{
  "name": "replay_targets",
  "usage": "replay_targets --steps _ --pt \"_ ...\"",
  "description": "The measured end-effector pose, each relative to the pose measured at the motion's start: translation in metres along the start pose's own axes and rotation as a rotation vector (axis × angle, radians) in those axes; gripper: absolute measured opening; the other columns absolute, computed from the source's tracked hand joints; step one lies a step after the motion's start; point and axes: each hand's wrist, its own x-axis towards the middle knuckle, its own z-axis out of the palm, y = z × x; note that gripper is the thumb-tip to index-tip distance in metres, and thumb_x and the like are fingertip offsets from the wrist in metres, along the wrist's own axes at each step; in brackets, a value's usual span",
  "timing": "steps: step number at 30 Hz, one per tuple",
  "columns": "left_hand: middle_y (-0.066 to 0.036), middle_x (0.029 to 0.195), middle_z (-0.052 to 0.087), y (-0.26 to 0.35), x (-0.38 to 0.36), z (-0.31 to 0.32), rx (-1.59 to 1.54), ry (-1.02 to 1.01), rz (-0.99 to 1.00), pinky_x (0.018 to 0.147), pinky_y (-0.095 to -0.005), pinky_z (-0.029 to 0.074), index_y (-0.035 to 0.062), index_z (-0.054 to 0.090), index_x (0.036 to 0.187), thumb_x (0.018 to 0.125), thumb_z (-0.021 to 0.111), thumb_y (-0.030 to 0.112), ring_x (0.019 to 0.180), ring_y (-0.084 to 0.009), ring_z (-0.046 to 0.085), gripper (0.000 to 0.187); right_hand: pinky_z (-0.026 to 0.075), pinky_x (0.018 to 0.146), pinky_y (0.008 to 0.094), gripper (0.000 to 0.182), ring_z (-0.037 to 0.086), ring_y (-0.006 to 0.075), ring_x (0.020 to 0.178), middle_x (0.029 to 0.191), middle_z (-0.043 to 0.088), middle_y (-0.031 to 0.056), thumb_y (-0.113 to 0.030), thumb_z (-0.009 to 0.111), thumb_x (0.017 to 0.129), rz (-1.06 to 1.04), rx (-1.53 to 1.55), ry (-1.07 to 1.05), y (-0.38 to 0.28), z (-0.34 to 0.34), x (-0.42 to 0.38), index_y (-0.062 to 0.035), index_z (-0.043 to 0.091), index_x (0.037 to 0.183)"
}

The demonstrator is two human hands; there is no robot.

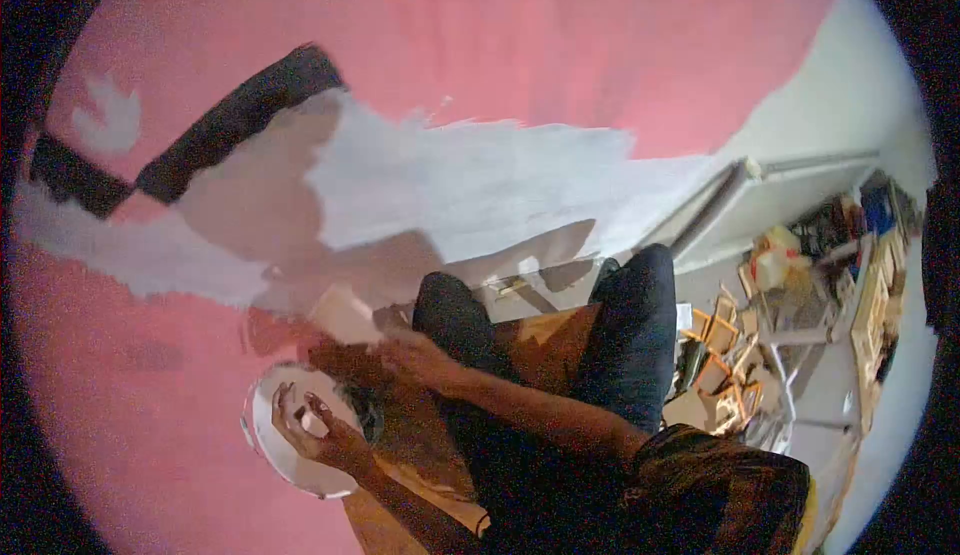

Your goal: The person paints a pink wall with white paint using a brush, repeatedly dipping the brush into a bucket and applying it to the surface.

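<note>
My left hand (322, 438) is over a round white container (275, 467), its fingers curled round a small pale piece (313, 422) whose kind I cannot make out. Above and to the right, my right hand (415, 357) is closed on a pale, broad, flat-ended tool (345, 315); its handle is hidden in the grip. That tool's flat end is in front of a painted surface (520, 50) of pink with a white band (430, 170). A black angular stripe (245, 110) runs across the upper left. Shadows fall on the white band.
My bent legs (630, 345) in dark trousers are at the centre, with a brown surface (545, 345) between them. To the right lies a cluttered pile of wooden and orange pieces (725, 355), near a pale plastic container (775, 258). A pale ledge (790, 200) juts out behind it.
</note>
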Motion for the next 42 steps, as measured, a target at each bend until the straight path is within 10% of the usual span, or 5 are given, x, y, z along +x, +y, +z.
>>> replay_targets --steps 7,17,28,37,42 --pt "-0.016 0.11 0.061 0.044 -0.023 0.12 -0.368 -0.297 0.13 0.083 -0.0382 0.049 -0.0002 0.061 0.107 0.095 0.055 0.026 0.099 -0.0258 0.06 0.029 0.038 0.04 0.0246 0.032 0.048 0.0103 0.051 0.074 0.057 0.0052 -0.02 0.045 0.1 -0.301 0.249 0.405 -0.139 -0.149 -0.081 -0.0079 0.044 0.13" --pt "-0.014 0.114 0.061 0.267 0.001 0.179 -0.569 -0.729 0.585 0.092 -0.04 0.046 0.0071 0.064 0.107 0.082 0.065 0.009 0.108 -0.0303 0.057 0.025 0.045 0.06 0.0271 0.038 0.052 0.0108 0.065 0.077 0.06 0.0028 -0.02 0.049 0.096 -0.46 -0.229 1.074 -0.147 -0.292 -0.171 -0.0024 0.054 0.129" --pt "-0.009 0.14 0.046 0.399 0.068 0.365 -0.089 0.318 1.411 0.101 -0.0582 0.033 0.018 0.055 0.116 0.08 0.064 0.032 0.127 -0.0342 0.043 0.04 0.042 0.066 0.0251 0.044 0.048 0.0096 0.071 0.082 0.059 0.0039 -0.025 0.047 0.101 -0.37 -0.424 1.324 -0.139 -0.347 -0.126 0.0007 0.047 0.136" --pt "0.001 0.145 0.042 0.406 0.056 0.367 -0.21 0.183 1.372 0.097 -0.0575 0.03 0.032 0.05 0.122 0.076 0.064 0.053 0.132 -0.0274 0.038 0.052 0.047 0.08 0.0345 0.039 0.059 0.0213 0.077 0.1 0.066 0.0256 -0.017 0.05 0.098 -0.289 -0.354 1.174 -0.146 -0.335 -0.122 0.0012 0.05 0.132" --pt "0.001 0.144 0.043 0.404 0.054 0.352 -0.131 0.119 1.355 0.097 -0.0579 0.031 0.0336 0.049 0.124 0.074 0.067 0.053 0.131 -0.0288 0.039 0.056 0.044 0.064 0.0243 0.039 0.049 0.0069 0.075 0.087 0.06 0.0046 -0.02 0.051 0.099 -0.361 -0.41 1.346 -0.144 -0.343 -0.113 0.002 0.051 0.131"
